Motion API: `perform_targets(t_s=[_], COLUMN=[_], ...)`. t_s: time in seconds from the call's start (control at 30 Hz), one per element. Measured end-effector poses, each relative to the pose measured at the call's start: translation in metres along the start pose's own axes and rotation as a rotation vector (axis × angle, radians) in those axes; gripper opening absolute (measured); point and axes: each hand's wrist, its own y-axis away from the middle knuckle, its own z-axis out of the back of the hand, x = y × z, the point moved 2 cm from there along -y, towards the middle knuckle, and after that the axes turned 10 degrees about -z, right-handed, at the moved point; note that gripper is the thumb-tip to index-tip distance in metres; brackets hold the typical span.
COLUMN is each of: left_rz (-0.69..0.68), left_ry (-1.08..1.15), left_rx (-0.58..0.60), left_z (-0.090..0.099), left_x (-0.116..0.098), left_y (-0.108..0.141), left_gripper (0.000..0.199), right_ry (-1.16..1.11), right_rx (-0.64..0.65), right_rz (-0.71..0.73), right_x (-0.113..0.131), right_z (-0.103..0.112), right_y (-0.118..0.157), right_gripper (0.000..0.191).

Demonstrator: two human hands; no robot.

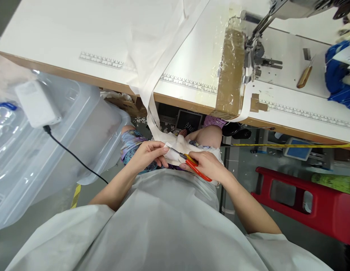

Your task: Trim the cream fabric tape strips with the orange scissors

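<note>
Over my lap, my left hand [154, 152] pinches an edge of white fabric [175, 156] between thumb and fingers. My right hand [204, 163] grips a pair of scissors [199, 171] with red and yellow handles. Their blades point left toward my left fingertips and lie against the fabric; whether the blades are apart is too small to tell. From my lap a long white strip [152, 113] runs up over the table edge onto more white cloth [146, 49] on the tabletop.
A sewing machine [254, 56] stands at the right of the white table [50, 34], near a wooden-handled tool [305, 77] and blue cloth [337, 75]. Left are clear plastic bins [87, 109] with a white power bank [38, 103] on top. A red stool [327, 205] is at right.
</note>
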Motion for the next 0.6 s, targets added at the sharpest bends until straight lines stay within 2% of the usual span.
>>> perform_targets(t_s=[0.13,0.37,0.5,0.6], left_rz=[-0.006,-0.003,0.007,0.013], left_ry=[0.013,0.024,0.025,0.011], left_rx=[0.027,0.025,0.009,0.032], left_z=[-0.0021,-0.0019,-0.0018,-0.0041], left_x=[-0.0003,-0.0006,-0.0025,-0.0035], left_y=[0.0001,0.0012,0.0002,-0.0018], left_gripper=[0.034,0.033,0.036,0.040], right_ry=[0.079,0.031,-0.062,-0.245], right_rx=[-0.030,-0.079,-0.059,-0.022], right_rz=[0.011,-0.040,-0.065,-0.037], right_x=[0.0070,0.0099,0.0030,0.0029], right_z=[0.0020,-0.0022,-0.0031,-0.0004], right_y=[-0.0021,-0.0014,0.0001,-0.0026], right_gripper=[0.051,0.054,0.055,0.051])
